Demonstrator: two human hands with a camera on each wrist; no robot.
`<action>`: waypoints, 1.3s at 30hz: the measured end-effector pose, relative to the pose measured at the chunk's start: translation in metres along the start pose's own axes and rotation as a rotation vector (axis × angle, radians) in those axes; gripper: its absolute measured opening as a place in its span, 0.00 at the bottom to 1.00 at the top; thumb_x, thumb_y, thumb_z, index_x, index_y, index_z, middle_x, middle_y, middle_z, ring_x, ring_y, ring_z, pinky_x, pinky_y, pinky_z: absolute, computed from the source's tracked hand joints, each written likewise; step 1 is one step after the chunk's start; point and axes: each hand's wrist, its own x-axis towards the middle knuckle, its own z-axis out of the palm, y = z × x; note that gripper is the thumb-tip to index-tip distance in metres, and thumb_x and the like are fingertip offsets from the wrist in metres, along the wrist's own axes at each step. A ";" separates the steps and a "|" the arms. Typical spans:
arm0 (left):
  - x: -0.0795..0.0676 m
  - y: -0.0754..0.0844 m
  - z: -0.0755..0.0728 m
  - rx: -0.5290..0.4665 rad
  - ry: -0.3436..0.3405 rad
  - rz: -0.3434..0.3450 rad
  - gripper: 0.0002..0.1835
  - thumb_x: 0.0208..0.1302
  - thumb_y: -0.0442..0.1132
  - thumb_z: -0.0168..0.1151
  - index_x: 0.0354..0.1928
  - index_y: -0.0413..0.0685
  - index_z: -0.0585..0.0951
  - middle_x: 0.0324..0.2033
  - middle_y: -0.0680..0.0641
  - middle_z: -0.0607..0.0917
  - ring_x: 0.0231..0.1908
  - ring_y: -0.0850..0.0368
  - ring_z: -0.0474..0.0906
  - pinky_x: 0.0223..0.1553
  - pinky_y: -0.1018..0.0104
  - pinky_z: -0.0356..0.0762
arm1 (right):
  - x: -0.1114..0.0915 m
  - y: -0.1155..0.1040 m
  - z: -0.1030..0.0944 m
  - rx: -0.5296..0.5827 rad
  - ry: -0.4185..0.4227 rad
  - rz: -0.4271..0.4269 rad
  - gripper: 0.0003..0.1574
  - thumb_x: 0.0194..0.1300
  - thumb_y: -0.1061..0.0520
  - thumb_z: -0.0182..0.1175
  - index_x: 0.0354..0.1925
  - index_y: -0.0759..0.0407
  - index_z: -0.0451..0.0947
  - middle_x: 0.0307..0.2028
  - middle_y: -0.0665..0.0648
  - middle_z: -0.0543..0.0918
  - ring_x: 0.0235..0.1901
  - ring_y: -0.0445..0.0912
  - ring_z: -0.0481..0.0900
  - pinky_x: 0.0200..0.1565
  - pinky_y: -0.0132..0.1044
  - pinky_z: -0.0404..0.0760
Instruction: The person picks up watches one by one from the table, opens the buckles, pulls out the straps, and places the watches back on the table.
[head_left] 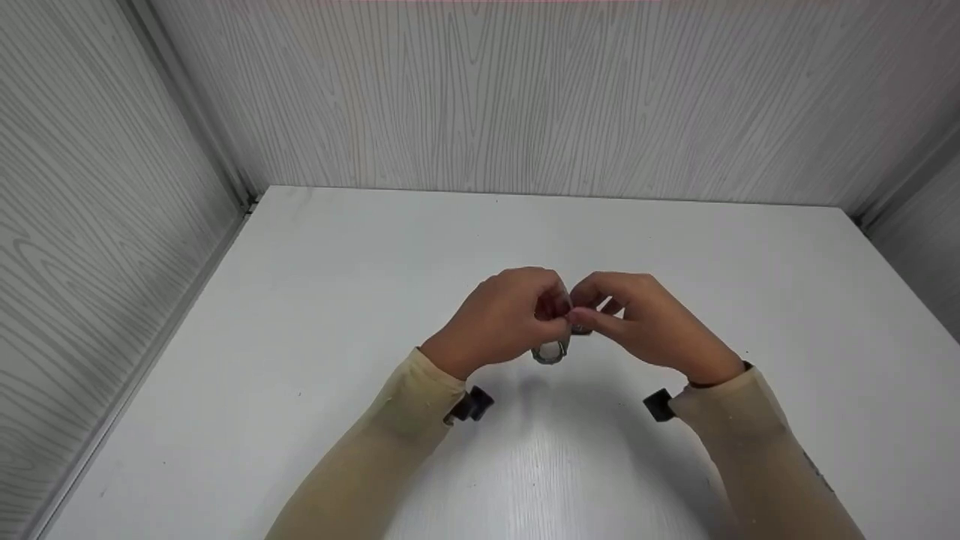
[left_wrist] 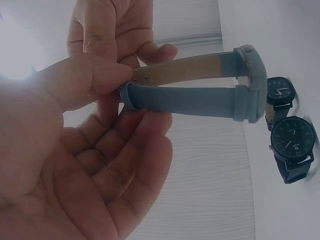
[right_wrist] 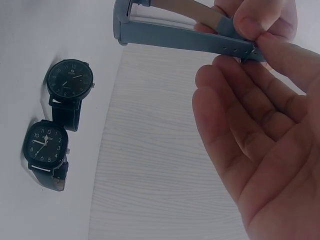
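Note:
Both hands meet over a wristwatch with a blue-grey strap [left_wrist: 190,101], its two strap ends brought together in a loop. In the left wrist view, the watch case [left_wrist: 254,82] is seen edge-on, and the strap's tan lining [left_wrist: 182,71] shows. My left hand [head_left: 506,319] pinches the strap near its end between thumb and fingers. My right hand [head_left: 652,322] pinches the holed strap end [right_wrist: 237,49] with thumb and index finger, its other fingers loosely extended. Fingertips partly hide the buckle area.
On the white table [head_left: 360,255] lie two black watches beyond the held one: a round-faced watch [right_wrist: 70,79] and a square-faced watch [right_wrist: 46,144]. Wood-grain panels [head_left: 480,97] enclose the table at the back and sides.

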 end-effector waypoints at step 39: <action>0.001 -0.003 0.001 -0.070 0.039 0.044 0.02 0.63 0.38 0.65 0.35 0.48 0.82 0.30 0.55 0.81 0.29 0.63 0.76 0.30 0.68 0.74 | -0.001 0.003 0.002 0.051 0.021 -0.063 0.05 0.74 0.58 0.64 0.46 0.49 0.83 0.40 0.41 0.86 0.38 0.42 0.86 0.40 0.40 0.84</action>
